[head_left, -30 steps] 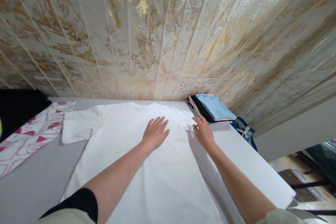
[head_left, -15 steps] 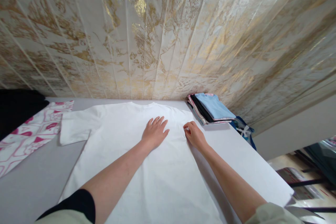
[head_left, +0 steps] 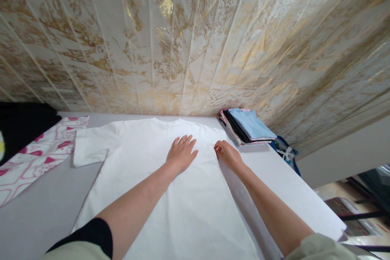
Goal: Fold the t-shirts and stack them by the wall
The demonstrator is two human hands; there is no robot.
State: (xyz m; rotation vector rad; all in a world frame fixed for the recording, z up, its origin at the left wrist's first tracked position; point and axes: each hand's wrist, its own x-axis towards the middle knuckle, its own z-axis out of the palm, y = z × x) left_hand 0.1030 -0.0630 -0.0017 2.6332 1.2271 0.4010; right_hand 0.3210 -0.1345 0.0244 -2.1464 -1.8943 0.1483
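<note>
On the table (head_left: 51,211), the left hand (head_left: 180,156) splays over a white T-shirt (head_left: 179,211); the right hand (head_left: 228,155) curls at its two-o'clock edge, pinch unclear; this apparent straightening next calls for light tugging.

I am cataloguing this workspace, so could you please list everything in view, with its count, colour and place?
Flat-topped table: one, pale, across the foreground
Short-sleeved white fabric T-shirt: one, white, spread on the table
Stack of folded clothes: one, light blue on top, black and pink below, far right
Strapped blue fabric item: one, blue with white tie, right of the stack
Dark fabric pile: one, black, far left
Printed cloth: one, white and pink, between dark pile and T-shirt
Gold-patterned hanging: off-white and gold, behind the table
Clutter: count unclear, lower right
Sleeves: two, pale green, bottom
Left hand: one, bare, flat on the T-shirt
Right hand: one, bare, T-shirt's edge
</note>
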